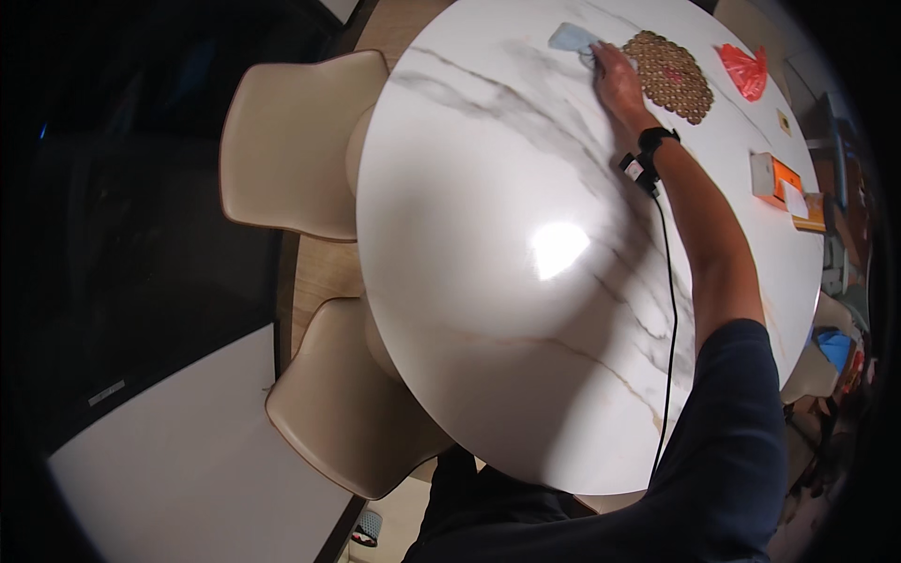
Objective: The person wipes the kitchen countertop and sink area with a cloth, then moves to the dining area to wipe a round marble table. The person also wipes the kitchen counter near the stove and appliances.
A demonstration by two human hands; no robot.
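Note:
My right hand (619,81) reaches far across the round white marble-patterned table (479,169). Its fingertips touch the right end of a thin light blue cloth-like piece (574,37); whether they grip it or only press on it is not clear. Beside the hand, on its right, lies a round brown beaded placemat (669,77) with a pinkish spot. A black band (658,141) circles my right wrist, with a small dark device (637,172) at it and a black cable (672,295) running down over the table. My left hand is out of view.
On the table's right side are a crumpled red plastic bag (745,70), a small flat card-like piece (784,122) and an orange-and-white tissue box (774,179). Beige chairs (303,148) stand along the left edge. A blue item (834,348) lies on a chair at right.

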